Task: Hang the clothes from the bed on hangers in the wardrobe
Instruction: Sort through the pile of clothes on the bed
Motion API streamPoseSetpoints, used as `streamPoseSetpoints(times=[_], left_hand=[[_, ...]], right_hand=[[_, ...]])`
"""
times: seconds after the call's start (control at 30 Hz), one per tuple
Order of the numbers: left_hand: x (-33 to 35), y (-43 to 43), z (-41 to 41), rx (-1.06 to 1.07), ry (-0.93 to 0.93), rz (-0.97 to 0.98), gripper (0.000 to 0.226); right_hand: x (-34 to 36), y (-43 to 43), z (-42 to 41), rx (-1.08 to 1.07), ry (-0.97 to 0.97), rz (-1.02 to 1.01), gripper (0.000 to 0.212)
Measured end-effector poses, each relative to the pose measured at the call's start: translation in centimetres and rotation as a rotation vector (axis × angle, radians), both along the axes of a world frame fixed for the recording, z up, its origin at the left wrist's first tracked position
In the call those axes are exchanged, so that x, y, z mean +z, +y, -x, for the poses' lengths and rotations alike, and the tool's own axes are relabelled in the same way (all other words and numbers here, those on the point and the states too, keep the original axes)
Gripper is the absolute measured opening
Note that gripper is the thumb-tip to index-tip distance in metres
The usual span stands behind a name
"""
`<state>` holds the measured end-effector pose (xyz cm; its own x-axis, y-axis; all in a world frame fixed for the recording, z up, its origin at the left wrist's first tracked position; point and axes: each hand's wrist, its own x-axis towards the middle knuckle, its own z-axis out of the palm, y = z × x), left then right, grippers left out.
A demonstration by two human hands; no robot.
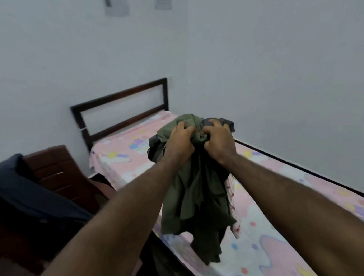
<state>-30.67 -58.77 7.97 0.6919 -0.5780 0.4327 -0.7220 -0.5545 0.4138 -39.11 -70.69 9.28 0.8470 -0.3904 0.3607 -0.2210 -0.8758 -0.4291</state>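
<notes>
Step in hand: gathering the clothes off the bed (pixel 278 234); hanging is not yet begun.

- Left hand (pixel 180 139) is gripping the top of the bundle of clothes (pixel 194 193), fingers curled tight into the olive fabric.
- Right hand (pixel 219 140) is gripping the same bundle just beside the left, knuckles up, fingers buried in a darker grey piece.
- The bundle is hanging above the bed, over its near edge about midway along. The lowest folds are trailing down to the pink patterned sheet; whether they are touching it I cannot tell.
- A striped light garment (pixel 232 199) is showing at the bundle's right side, so more than one item is being carried.
- The headboard (pixel 119 94) is standing at the far end of the bed. A brown chair (pixel 55 167) is sitting beside the bed near that end, with a dark blue garment (pixel 18 194) draped over it.
- No wardrobe or hanger is showing in view.

Judgement on the next move: it is calling for carrying the bundle away from the bed to the wardrobe, then separating a single garment. With both hands occupied, one has to be freed for a hanger. Loose hems are risking a drag or a dropped piece.
</notes>
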Motion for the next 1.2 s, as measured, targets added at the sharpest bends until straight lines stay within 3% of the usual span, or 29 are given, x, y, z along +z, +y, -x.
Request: streamPoseSetpoints(times=[0.2,0.4,0.67,0.73,0.8,0.9,0.97,1.07,1.2], left_hand=[[-1.2,-12.8,5.7,-0.133,0.044,0.044,0.034],[-4.5,-21.5,11.6,-0.239,0.145,0.111,0.047],[-9.6,-31.0,20.7,-0.48,0.277,0.098,0.043],[-11.7,-31.7,23.0,-0.545,0.319,0.007,0.043],[-13.9,-31.9,25.1,-0.628,0.354,-0.207,0.045],[-18.0,-30.2,26.8,-0.717,0.349,-0.639,0.055],[-20.4,-28.2,27.2,-0.737,0.348,-0.802,0.063],[-22.0,-24.7,26.5,-0.703,0.409,-0.91,0.064],[-21.2,-20.6,23.9,-0.626,0.475,-0.838,0.052]], right_hand=[[0.1,-10.9,7.3,-0.167,0.0,0.066,0.037],[-2.3,-18.7,13.7,-0.246,0.059,0.152,0.036],[-8.9,-27.6,24.5,-0.449,0.138,0.103,0.038],[-11.9,-28.5,27.8,-0.486,0.183,0.065,0.04],[-15.5,-29.2,31.1,-0.502,0.278,-0.022,0.042],[-21.2,-28.5,34.8,-0.488,0.461,-0.395,0.043],[-24.2,-26.7,36.3,-0.511,0.535,-0.529,0.045],[-26.7,-24.0,36.3,-0.518,0.598,-0.59,0.041],[-26.7,-21.0,32.1,-0.358,0.655,-0.508,0.045]])
